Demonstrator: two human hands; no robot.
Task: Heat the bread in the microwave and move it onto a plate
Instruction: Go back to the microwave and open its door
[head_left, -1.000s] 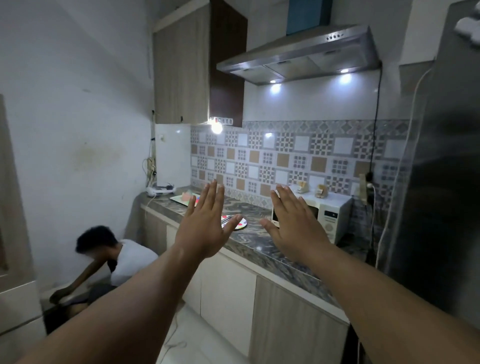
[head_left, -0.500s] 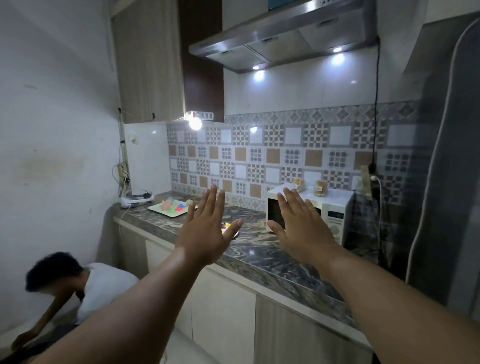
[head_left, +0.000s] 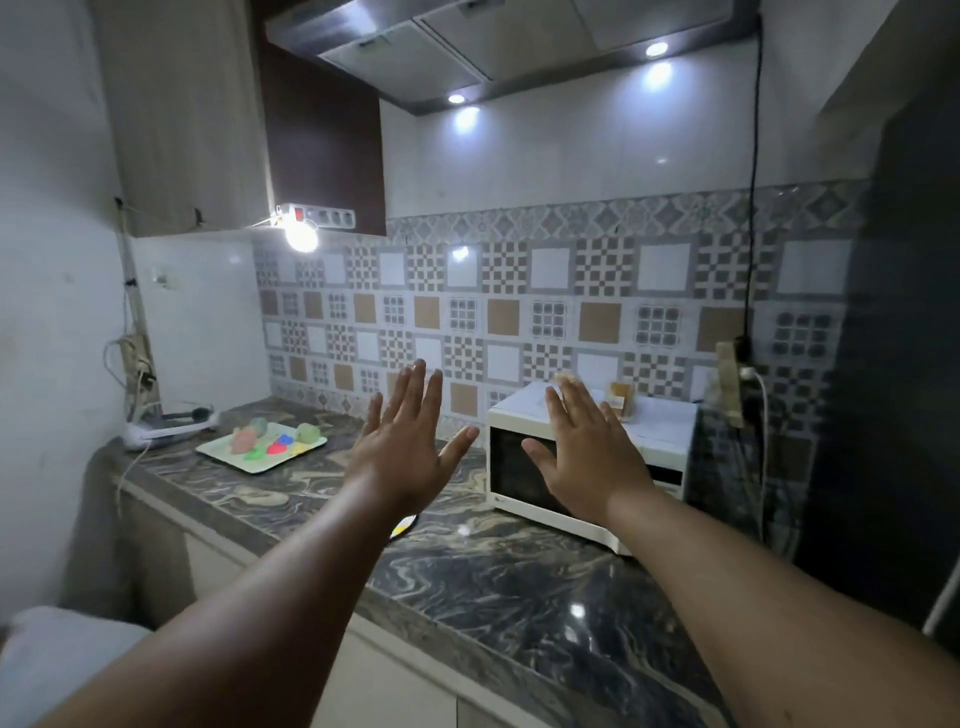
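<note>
The marble bench (head_left: 519, 587) carries a shut white microwave (head_left: 582, 467) far right. Bread (head_left: 621, 402) stands upright on top of it; its facing isn't clear. Both hands, left hand (head_left: 402, 441) and right hand (head_left: 589, 457), are spread wide and hold nothing. A careless reach could topple the slices off.

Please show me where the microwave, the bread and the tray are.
microwave (head_left: 511, 470): head view, dark door window.
bread (head_left: 621, 399): head view, front face of the slice on top.
tray (head_left: 228, 457): head view, near rim.
</note>
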